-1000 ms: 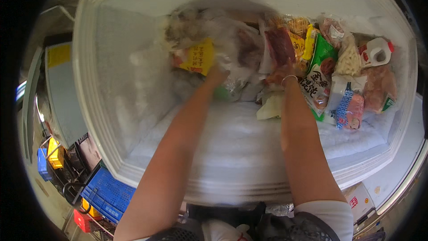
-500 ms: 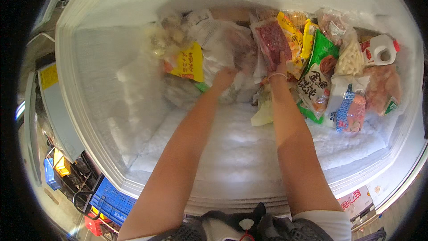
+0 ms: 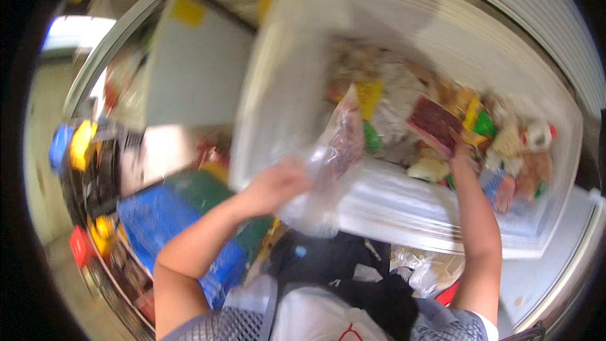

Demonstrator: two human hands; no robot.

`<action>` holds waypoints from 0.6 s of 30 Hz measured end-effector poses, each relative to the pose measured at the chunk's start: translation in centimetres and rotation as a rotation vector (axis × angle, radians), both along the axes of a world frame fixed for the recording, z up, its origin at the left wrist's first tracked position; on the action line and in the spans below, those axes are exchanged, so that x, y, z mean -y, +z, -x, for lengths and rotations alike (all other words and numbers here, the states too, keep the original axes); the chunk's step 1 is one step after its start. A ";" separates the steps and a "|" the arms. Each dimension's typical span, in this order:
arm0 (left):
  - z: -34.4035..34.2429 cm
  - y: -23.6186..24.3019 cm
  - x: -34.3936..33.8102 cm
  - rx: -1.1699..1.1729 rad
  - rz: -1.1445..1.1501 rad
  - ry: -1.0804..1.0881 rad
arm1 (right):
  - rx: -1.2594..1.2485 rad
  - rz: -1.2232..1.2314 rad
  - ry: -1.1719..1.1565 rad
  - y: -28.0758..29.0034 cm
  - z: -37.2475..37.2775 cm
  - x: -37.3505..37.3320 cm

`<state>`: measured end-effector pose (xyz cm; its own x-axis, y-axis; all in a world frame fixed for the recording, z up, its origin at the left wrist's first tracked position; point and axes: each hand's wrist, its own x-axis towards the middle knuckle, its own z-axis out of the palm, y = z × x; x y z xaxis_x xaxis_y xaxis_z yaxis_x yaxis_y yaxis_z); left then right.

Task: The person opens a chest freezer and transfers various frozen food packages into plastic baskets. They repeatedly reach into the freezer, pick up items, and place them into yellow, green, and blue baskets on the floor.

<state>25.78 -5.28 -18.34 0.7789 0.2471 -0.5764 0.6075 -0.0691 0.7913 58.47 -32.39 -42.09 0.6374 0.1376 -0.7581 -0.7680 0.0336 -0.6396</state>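
My left hand (image 3: 279, 185), blurred by motion, is closed on a clear plastic bag of reddish frozen meat (image 3: 339, 151). The bag hangs upright over the front left rim of a chest freezer (image 3: 287, 76). Inside the freezer, my right hand (image 3: 462, 149) grips the near right end of a flat, dark red slab of packed meat (image 3: 437, 124). Around that slab lie a yellow packet (image 3: 470, 113), a green packet (image 3: 484, 124) and a whitish bag (image 3: 392, 104). Another yellow packet (image 3: 370, 96) sits farther left, partly behind the hanging bag.
A white jug with a red cap (image 3: 538, 136) and a bag of pink meat (image 3: 534, 167) lie at the freezer's right end. Frost coats its inside. On the left stand a blue crate (image 3: 167, 218), a grey panel (image 3: 196, 66) and stacked yellow and blue bins (image 3: 83, 144).
The view has swung to the left. My left hand has come out of the freezer, lifting the bag of reddish meat over the rim. My right hand still has the dark red slab, now tilted.
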 end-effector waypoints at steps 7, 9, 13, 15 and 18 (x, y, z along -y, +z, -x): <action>28.9 19.3 -2.4 0.305 -0.446 0.652 | 0.218 -0.543 0.738 23.4 18.3 -7.4; 37.2 21.2 -1.0 0.140 -0.727 0.823 | 0.284 -0.598 0.932 28.7 25.2 -12.5; 50.4 20.0 1.9 -0.210 -1.193 0.978 | 0.257 -0.674 1.554 36.1 39.7 -22.5; 54.1 17.0 2.6 -0.404 -1.246 1.095 | 0.476 -0.930 1.859 38.3 47.3 -26.3; 57.5 10.6 5.3 0.201 -0.689 1.568 | 0.231 -1.117 1.897 39.1 59.1 -29.9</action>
<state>-31.73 -10.60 -7.72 -0.3858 0.9223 0.0216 0.3251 0.1140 0.9388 -0.65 -2.50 -3.03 -0.6893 0.7184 0.0937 -0.2670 -0.1317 -0.9547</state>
